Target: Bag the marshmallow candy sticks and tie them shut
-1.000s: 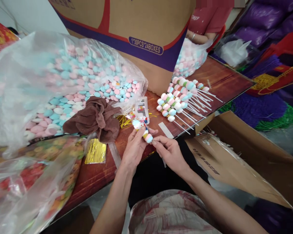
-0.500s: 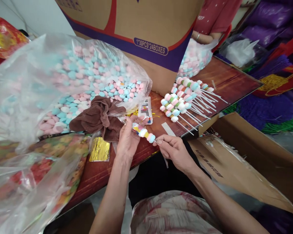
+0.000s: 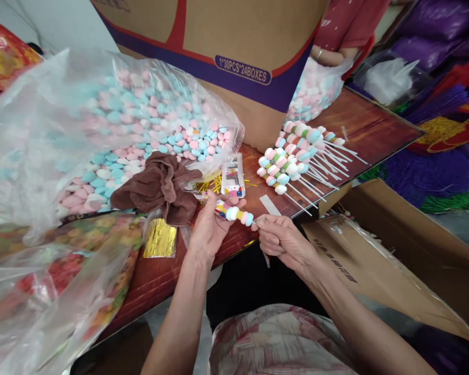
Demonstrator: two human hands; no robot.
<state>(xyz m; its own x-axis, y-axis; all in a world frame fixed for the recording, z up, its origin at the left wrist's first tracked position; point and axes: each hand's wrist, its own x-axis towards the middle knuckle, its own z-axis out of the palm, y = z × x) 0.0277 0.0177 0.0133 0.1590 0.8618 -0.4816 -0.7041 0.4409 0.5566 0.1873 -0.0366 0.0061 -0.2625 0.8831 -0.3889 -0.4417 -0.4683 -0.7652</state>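
Observation:
A marshmallow skewer [image 3: 240, 215] in white, pink, blue and yellow lies between my two hands, above the table's front edge. My left hand [image 3: 211, 227] curls round its far end, where a small printed plastic bag [image 3: 221, 209] seems to cover the first pieces; how deep the skewer sits in it I cannot tell. The bare stick at the near end is pinched by the thumb and fingers of my right hand [image 3: 284, 240]. Just beyond my left hand lie a pack of printed bags [image 3: 233, 179] and loose gold twist ties [image 3: 211, 183].
Finished-looking skewers [image 3: 293, 159] are piled right of centre, sticks toward me. A big clear bag of marshmallows [image 3: 140, 125], a brown cloth [image 3: 160, 187] and packed gold ties [image 3: 160, 238] occupy the left. A large carton [image 3: 234, 31] stands behind; an open carton [image 3: 375, 260] is lower right.
Both hands have shifted slightly to the right with the skewer, which now lies a little flatter. The grips look the same.

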